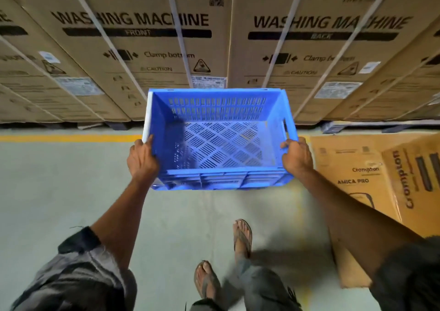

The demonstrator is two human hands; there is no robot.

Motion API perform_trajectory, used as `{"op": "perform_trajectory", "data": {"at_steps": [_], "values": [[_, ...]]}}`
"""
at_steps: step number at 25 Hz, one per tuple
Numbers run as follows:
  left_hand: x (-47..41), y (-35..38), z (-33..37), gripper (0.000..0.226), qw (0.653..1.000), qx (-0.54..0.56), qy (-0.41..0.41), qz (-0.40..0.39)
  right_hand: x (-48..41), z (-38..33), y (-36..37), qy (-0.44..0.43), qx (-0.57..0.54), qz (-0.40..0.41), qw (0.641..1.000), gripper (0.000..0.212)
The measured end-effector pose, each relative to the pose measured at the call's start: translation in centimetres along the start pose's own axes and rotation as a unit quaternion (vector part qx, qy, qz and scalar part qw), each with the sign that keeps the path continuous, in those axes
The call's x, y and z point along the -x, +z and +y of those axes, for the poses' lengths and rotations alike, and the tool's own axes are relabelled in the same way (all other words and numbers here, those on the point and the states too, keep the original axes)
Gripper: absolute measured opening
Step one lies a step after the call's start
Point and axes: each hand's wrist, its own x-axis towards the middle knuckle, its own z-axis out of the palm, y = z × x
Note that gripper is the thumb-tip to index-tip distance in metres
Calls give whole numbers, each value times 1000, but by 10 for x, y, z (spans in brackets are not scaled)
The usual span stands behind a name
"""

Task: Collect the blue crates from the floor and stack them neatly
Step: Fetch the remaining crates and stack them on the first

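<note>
An empty blue crate [219, 139] with slotted walls and a lattice bottom hangs in the air in front of me, open side up. My left hand [142, 159] grips its left rim near the front corner. My right hand [296, 157] grips the right rim beside the handle slot. Both arms are stretched forward. No other blue crate shows in the head view.
Tall washing machine cartons [147, 39] form a wall right behind the crate. A yellow floor line [66, 138] runs along their base. Brown Crompton cartons [371, 191] stand at my right. My sandalled feet [241, 237] are on grey concrete floor [59, 191].
</note>
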Motion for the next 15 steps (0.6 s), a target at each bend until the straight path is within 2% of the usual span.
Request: {"op": "perform_trajectory", "data": {"at_steps": [7, 15], "values": [[-51, 78, 14, 66, 1000, 20, 17, 8, -66, 20, 50, 1, 25, 34, 999, 38], [-40, 118, -6, 71, 1000, -2, 15, -8, -48, 45, 98, 18, 38, 0, 999, 37]]}}
